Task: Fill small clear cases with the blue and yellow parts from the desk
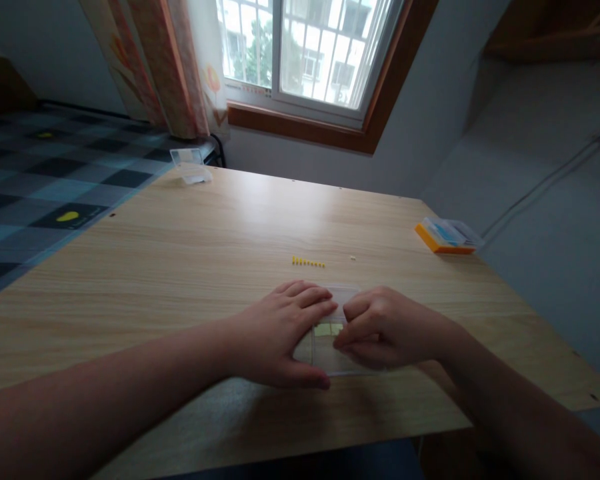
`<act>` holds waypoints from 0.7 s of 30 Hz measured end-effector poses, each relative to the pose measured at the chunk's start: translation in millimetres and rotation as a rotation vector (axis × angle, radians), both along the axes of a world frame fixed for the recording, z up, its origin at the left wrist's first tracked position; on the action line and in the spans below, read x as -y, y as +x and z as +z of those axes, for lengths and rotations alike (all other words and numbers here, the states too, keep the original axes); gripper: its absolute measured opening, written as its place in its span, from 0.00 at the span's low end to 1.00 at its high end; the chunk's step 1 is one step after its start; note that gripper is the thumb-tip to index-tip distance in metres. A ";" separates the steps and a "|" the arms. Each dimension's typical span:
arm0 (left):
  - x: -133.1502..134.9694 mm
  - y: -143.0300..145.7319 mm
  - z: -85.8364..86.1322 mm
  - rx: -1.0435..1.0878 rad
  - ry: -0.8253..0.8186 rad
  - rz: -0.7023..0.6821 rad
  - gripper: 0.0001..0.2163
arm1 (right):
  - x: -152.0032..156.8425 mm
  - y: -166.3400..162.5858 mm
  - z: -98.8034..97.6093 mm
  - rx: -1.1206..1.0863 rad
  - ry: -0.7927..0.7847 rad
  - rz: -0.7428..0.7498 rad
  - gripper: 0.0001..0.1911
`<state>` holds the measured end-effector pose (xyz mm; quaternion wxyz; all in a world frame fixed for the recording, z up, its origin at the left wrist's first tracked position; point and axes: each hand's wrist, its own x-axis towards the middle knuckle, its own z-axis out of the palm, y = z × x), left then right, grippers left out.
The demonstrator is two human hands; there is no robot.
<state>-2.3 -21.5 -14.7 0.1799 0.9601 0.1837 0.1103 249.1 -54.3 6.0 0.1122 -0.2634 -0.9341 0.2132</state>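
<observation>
A small clear plastic box (325, 350) lies on the wooden table (190, 267) near its front edge, with a pale yellow patch (329, 329) showing inside. My left hand (275, 340) lies flat over the box's left side, fingers stretched and thumb along its front. My right hand (380, 327) is curled at the box's right side, fingertips pinched together over the yellow patch; what they hold is hidden. A short row of small yellow beads (309, 262) lies on the table just beyond the hands, with a tiny white piece (353, 257) to its right.
A clear plastic container (191, 165) stands at the table's far left corner. An orange and blue box (447, 236) lies near the right edge. A bed with a checked cover (55, 173) is on the left, a window (305, 53) and curtain behind.
</observation>
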 end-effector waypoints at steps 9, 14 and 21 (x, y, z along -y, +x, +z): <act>-0.8 0.0 0.1 -0.001 -0.011 -0.008 0.42 | -0.4 0.1 1.9 -0.012 0.039 -0.006 0.11; -0.5 0.7 1.3 0.001 -0.013 -0.002 0.42 | 0.2 3.1 6.9 -0.039 0.013 -0.033 0.10; -0.1 0.3 1.1 0.008 -0.015 0.000 0.40 | 1.2 -2.1 3.2 -0.010 0.045 -0.008 0.11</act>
